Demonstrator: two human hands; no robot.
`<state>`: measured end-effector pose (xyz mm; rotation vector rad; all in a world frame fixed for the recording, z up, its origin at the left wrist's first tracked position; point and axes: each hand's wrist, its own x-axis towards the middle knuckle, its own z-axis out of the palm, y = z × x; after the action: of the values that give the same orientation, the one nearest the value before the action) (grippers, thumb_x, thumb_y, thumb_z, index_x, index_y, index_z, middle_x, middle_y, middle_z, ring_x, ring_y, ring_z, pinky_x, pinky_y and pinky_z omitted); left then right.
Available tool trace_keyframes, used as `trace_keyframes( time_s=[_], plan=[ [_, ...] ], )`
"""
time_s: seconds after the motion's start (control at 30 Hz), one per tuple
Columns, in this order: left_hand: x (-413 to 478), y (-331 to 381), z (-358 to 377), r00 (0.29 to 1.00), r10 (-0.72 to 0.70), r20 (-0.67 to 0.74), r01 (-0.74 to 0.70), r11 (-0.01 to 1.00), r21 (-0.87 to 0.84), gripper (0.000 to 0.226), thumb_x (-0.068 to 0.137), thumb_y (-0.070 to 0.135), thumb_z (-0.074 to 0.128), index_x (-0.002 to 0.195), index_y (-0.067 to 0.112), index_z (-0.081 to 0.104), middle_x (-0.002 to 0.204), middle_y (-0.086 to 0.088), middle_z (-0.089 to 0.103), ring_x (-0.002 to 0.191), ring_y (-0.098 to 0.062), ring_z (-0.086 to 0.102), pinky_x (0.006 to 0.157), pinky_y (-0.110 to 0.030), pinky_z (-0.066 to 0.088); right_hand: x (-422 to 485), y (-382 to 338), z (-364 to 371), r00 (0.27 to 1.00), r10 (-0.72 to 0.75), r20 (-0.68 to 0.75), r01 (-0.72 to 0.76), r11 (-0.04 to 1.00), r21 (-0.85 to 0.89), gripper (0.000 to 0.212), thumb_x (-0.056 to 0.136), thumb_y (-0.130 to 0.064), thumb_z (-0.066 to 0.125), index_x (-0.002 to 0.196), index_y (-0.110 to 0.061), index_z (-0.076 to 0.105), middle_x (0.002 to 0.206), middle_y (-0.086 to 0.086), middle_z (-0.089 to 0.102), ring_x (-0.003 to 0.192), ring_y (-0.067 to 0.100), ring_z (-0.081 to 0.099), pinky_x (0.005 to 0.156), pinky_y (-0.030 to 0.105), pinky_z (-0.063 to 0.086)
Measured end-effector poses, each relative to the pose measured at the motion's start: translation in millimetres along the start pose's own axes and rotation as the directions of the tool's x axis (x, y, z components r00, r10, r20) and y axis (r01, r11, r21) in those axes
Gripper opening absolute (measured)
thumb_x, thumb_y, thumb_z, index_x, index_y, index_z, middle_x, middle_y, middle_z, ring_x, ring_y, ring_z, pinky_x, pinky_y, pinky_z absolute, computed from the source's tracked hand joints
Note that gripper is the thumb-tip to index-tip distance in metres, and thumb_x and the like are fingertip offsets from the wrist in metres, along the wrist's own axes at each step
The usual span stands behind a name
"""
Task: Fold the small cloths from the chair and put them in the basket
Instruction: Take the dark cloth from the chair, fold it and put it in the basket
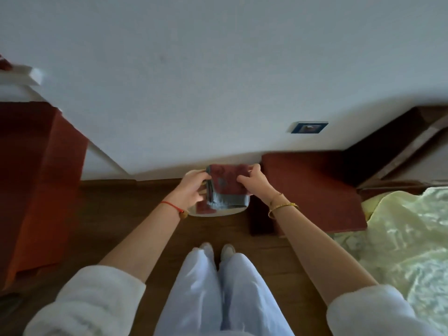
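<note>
A folded small cloth [226,184], dark red with a grey band along its lower edge, hangs over a pale basket [213,212] that stands on the wooden floor by the wall. My left hand [192,187] grips the cloth's left edge. On the other side, my right hand [254,181] pinches its upper right corner. Something dark red lies inside the basket under the cloth; I cannot tell what. The cloth and my hands hide most of the basket.
A dark red cushioned seat [312,190] stands right of the basket. A pale green blanket [407,238] lies at the right. A red cloth [41,180] hangs at the left. My feet [217,249] are on the floor below the basket.
</note>
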<state>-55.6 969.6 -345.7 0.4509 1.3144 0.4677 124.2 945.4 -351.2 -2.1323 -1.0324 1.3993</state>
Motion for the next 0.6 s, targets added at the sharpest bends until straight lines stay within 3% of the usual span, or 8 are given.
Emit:
trace_keyframes(
  time_s=[0.13,0.3,0.37,0.43,0.53,0.6],
  plan=[
    [106,-29,1,0.999,-0.035,-0.005,0.035,0.999,-0.014,0.014,0.09,0.003,0.053,0.086,0.015,0.06,0.092,-0.006,0.059,0.087,-0.022,0.056,0.082,-0.036,0.047,95,54,26,1.0,0.029,0.01,-0.029,0.998,-0.051,0.051,0.091,-0.013,0.056,0.133,0.0,0.031,0.102,0.003,0.051,0.09,0.021,0.057,0.078,0.038,0.052],
    [269,-102,-6,0.997,-0.069,0.022,0.066,0.993,0.102,0.015,0.094,0.002,0.043,0.104,0.008,0.053,0.107,-0.006,0.058,0.107,-0.024,0.053,0.098,-0.042,0.043,237,152,79,0.995,0.104,0.01,-0.102,0.986,-0.135,0.061,0.088,-0.014,0.055,0.14,0.004,0.028,0.129,0.02,0.053,0.102,0.03,0.057,0.079,0.035,0.05],
    [333,-136,-10,0.995,-0.093,0.04,0.086,0.984,0.153,0.016,0.096,0.006,0.041,0.103,0.008,0.055,0.103,-0.006,0.059,0.1,-0.024,0.056,0.093,-0.043,0.045,293,196,103,0.988,0.155,0.013,-0.151,0.977,-0.15,0.052,0.088,-0.013,0.052,0.137,0.003,0.039,0.131,0.02,0.056,0.115,0.035,0.057,0.095,0.039,0.05],
    [394,-167,-17,0.99,-0.135,0.044,0.123,0.971,0.207,0.016,0.096,0.014,0.04,0.1,0.011,0.056,0.097,-0.007,0.059,0.09,-0.025,0.057,0.088,-0.042,0.049,342,239,128,0.982,0.181,0.045,-0.173,0.973,-0.153,0.042,0.089,-0.011,0.05,0.129,0.0,0.052,0.128,0.018,0.059,0.119,0.037,0.056,0.1,0.041,0.048],
    [481,-204,-33,0.978,-0.206,0.029,0.193,0.95,0.246,0.017,0.094,0.022,0.04,0.098,0.013,0.055,0.098,-0.009,0.056,0.092,-0.028,0.055,0.088,-0.042,0.048,411,297,163,0.971,0.221,0.094,-0.206,0.968,-0.143,0.036,0.088,-0.017,0.051,0.122,-0.01,0.059,0.121,0.013,0.063,0.113,0.035,0.059,0.094,0.045,0.053],
    [520,-216,-38,0.969,-0.245,0.008,0.235,0.939,0.252,0.019,0.096,0.02,0.037,0.088,0.013,0.052,0.09,-0.009,0.054,0.082,-0.025,0.054,0.084,-0.041,0.047,445,321,182,0.963,0.233,0.132,-0.219,0.969,-0.115,0.033,0.09,-0.017,0.052,0.122,-0.014,0.059,0.124,0.011,0.062,0.112,0.034,0.059,0.081,0.04,0.055]
  ],
)
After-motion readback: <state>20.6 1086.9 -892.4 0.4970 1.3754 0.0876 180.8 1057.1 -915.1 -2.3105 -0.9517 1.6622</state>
